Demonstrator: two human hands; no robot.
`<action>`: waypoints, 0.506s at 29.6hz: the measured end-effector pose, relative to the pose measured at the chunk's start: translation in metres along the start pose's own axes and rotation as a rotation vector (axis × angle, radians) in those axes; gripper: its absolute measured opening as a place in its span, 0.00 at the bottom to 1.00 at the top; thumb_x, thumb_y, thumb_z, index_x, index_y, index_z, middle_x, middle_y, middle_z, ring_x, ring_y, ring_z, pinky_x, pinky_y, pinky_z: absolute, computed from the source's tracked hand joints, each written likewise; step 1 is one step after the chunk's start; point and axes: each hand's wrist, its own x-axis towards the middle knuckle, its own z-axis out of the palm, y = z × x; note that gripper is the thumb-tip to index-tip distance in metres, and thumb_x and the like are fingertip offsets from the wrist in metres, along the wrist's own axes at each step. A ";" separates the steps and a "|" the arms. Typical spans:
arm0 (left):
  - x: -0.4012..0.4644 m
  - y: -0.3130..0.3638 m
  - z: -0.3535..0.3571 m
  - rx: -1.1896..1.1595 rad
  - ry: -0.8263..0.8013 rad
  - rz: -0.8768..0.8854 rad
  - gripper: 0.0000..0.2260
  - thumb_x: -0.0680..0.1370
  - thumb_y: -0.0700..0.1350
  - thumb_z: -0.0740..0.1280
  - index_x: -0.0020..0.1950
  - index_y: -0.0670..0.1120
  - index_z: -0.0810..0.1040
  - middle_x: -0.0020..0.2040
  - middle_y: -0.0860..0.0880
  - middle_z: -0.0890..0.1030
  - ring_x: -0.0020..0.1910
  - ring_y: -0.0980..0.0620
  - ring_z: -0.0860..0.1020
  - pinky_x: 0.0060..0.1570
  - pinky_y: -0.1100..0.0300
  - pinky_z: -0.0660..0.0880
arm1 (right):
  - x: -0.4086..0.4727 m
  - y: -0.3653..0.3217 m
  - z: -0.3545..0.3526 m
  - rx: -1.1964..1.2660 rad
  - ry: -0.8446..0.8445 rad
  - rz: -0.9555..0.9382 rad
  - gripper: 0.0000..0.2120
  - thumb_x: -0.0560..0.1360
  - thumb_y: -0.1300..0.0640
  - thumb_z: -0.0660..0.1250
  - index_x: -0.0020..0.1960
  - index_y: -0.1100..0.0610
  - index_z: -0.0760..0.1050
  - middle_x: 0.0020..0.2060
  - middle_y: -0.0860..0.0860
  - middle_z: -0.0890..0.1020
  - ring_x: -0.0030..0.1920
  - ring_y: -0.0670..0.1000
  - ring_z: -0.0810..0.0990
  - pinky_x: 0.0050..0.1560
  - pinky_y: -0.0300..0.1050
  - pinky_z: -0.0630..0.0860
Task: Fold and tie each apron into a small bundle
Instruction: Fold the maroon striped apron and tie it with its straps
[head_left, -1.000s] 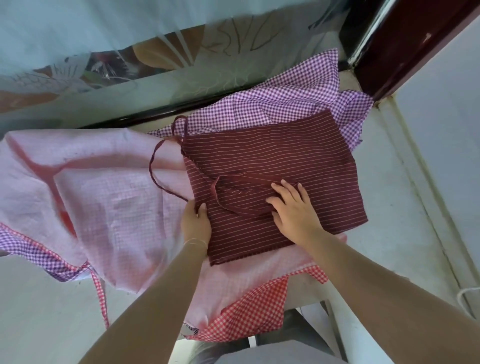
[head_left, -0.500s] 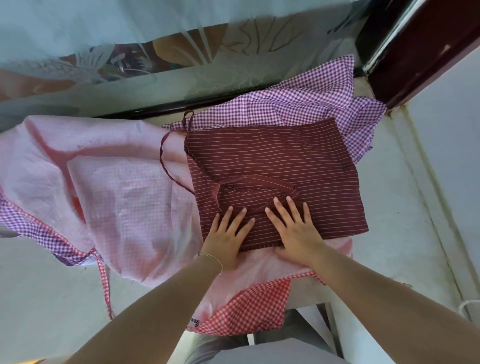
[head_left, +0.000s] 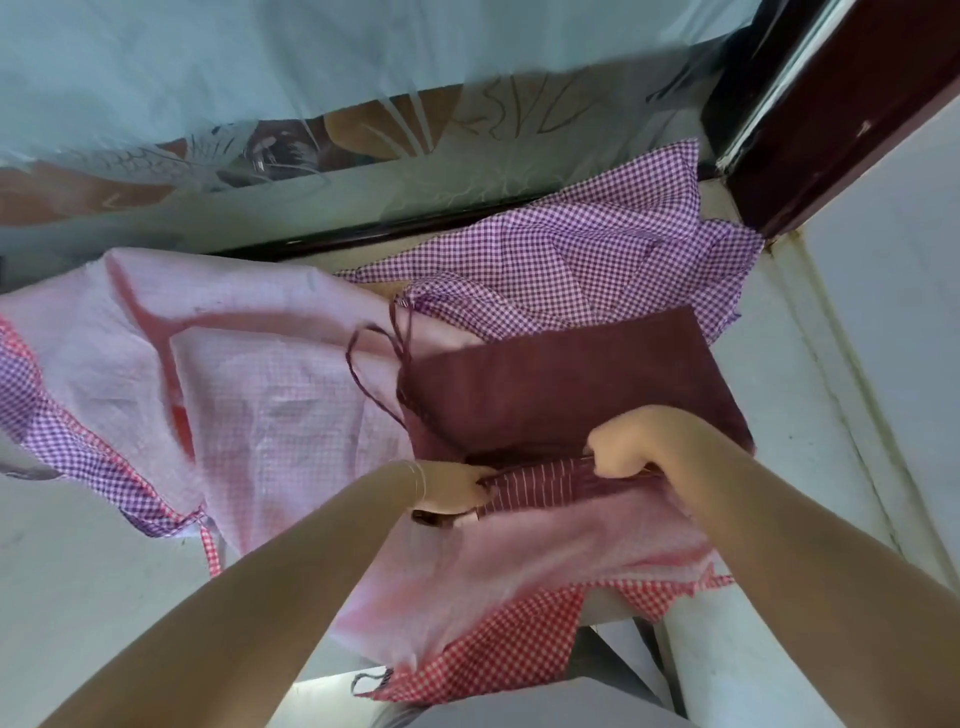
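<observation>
Surface (head_left: 78, 597): pale, cloth-strewn | left hand (head_left: 452, 486), right hand (head_left: 623, 452): grip clasping maroon apron (head_left: 571, 384)

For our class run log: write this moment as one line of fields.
step: folding near edge up | left hand: grips maroon striped apron | right hand: grips same edge | underneath: pink apron | tying: not yet

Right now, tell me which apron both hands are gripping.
The maroon striped apron: left hand and right hand grip its near edge; the gingham aprons lie untouched.
</observation>
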 end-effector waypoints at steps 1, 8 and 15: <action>-0.004 0.002 -0.004 0.073 -0.033 -0.011 0.17 0.83 0.52 0.53 0.69 0.47 0.69 0.42 0.49 0.76 0.35 0.52 0.73 0.33 0.63 0.70 | -0.007 0.004 -0.009 -0.032 -0.034 -0.016 0.19 0.79 0.51 0.59 0.67 0.56 0.72 0.63 0.53 0.77 0.57 0.55 0.77 0.56 0.45 0.72; 0.026 -0.020 -0.040 0.156 0.283 -0.025 0.17 0.80 0.54 0.60 0.63 0.45 0.75 0.60 0.46 0.77 0.57 0.46 0.76 0.58 0.54 0.72 | 0.003 0.038 -0.039 0.145 0.040 0.111 0.26 0.79 0.43 0.61 0.72 0.55 0.66 0.68 0.52 0.72 0.65 0.53 0.72 0.65 0.46 0.67; 0.050 -0.041 -0.022 0.258 0.543 -0.116 0.16 0.81 0.52 0.58 0.64 0.45 0.72 0.68 0.45 0.65 0.65 0.44 0.67 0.62 0.48 0.70 | 0.039 0.044 -0.017 0.367 0.282 0.133 0.23 0.81 0.46 0.56 0.71 0.57 0.68 0.67 0.55 0.73 0.65 0.55 0.73 0.65 0.49 0.68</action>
